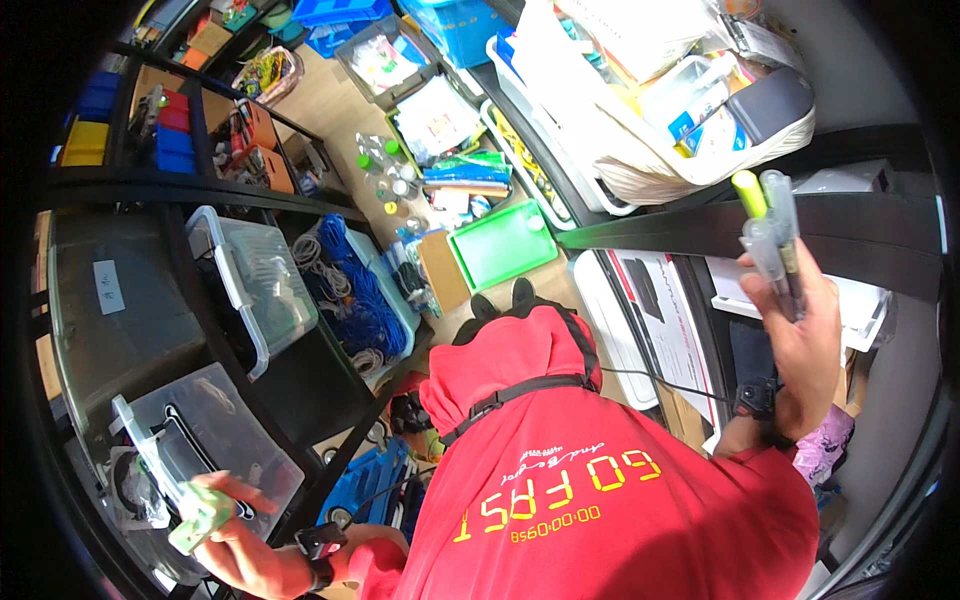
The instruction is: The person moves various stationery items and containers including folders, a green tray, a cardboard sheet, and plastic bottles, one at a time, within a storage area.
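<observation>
My right hand, out at the right beside the black shelf beam, is closed around a bundle of pens. They stand up from the fist; most have clear or grey caps, and one has a bright yellow-green end. At the lower left my left hand grips a small pale-green and white object between thumb and fingers; its kind cannot be made out. Just behind that hand is a clear plastic box on the left shelf. Both wrists wear a dark strapped device.
Black shelving lines both sides of a narrow aisle. On the left are a lidded clear bin and coiled blue cables. A green tray, bottles and boxes stand on the floor ahead. An overfull white bin occupies the upper right shelf.
</observation>
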Demonstrator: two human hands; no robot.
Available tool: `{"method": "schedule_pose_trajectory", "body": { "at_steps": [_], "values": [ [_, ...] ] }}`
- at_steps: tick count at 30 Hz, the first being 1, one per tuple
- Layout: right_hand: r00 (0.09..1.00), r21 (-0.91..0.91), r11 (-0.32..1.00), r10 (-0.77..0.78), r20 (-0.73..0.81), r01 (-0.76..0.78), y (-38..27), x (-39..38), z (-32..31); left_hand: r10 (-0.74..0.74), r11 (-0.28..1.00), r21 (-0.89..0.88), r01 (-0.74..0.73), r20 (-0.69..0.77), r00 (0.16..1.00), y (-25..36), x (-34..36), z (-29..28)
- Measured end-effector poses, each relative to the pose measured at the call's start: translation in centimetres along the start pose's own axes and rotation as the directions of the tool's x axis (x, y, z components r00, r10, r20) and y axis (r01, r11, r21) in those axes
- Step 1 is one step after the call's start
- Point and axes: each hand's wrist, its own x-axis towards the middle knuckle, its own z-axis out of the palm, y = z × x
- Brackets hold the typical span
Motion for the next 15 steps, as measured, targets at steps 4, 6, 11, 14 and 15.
{"method": "schedule_pose_trajectory", "body": {
  "at_steps": [4, 6, 11, 14, 15],
  "values": [
    [1.0, 0.044, 0.999, 0.026, 0.017, -0.026, -0.9, -0.6, -1.4, 0.123, 0.98, -0.157, -0.125, -0.024, 0.992, 1.5, 4.6, 0.4],
    [0.997, 0.003, 0.999, -0.052, 0.062, 0.052, -1.7, 0.1, -0.3, 0.172, 0.975, -0.131, -0.181, -0.081, 0.982, 2.3, 6.8, 1.1],
    [0.983, -0.022, 0.983, -0.185, -0.021, 0.184, -2.9, 1.1, -0.2, 0.28, 0.954, -0.081, -0.289, -0.104, 0.954, 1.4, 13.3, 0.0],
    [0.983, -0.072, 0.982, -0.177, -0.056, 0.172, -3.9, 2.0, -0.8, 0.269, 0.945, -0.183, -0.27, -0.029, 0.963, 0.6, 17.7, 0.2],
    [0.978, -0.032, 0.981, -0.193, -0.082, 0.191, -4.2, 2.6, -0.6, 0.241, 0.944, -0.25, -0.217, 0.069, 0.968, 0.8, 19.2, 0.7]
  ]
}}
